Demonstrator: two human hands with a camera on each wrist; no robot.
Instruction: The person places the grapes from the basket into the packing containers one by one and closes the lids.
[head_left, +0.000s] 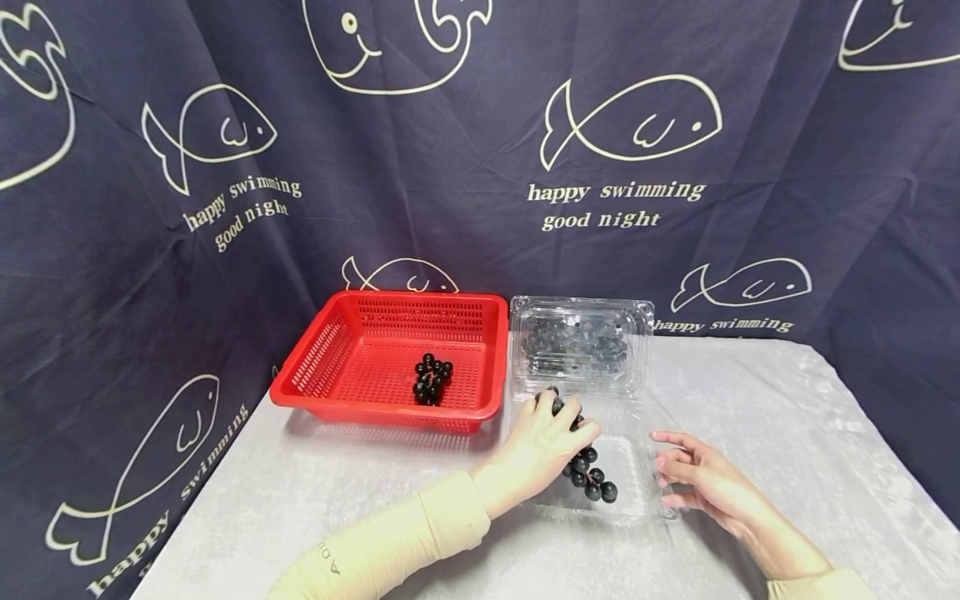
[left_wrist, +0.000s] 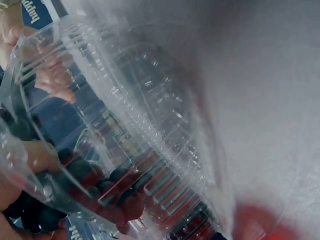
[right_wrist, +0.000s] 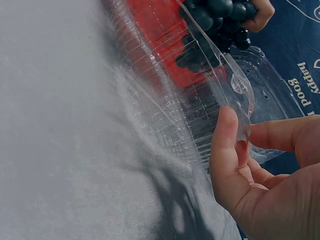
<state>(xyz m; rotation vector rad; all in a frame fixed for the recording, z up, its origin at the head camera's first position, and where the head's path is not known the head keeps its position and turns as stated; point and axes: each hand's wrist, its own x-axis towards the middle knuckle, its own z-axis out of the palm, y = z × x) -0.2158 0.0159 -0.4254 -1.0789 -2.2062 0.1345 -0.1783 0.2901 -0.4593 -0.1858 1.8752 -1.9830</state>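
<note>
My left hand [head_left: 543, 446] grips a bunch of black grapes [head_left: 588, 475] from above, over the base of a clear plastic clamshell container [head_left: 630, 483]. Several grapes trail out past its fingers toward the front. In the left wrist view, grapes [left_wrist: 82, 172] show through the clear wall, partly hidden by plastic. At the container's right side is my right hand [head_left: 705, 475]. Seen from the right wrist, its thumb [right_wrist: 225, 132] and index finger lie on either side of the clear rim, pinching it. The container's lid [head_left: 581, 346] stands raised at the back.
Left of the container stands a red perforated plastic basket [head_left: 487, 400] with another grape bunch [head_left: 432, 379] inside. A pale grey cloth [head_left: 780, 400] covers the table. Behind hangs a dark blue curtain [head_left: 480, 167] printed with fish outlines and lettering.
</note>
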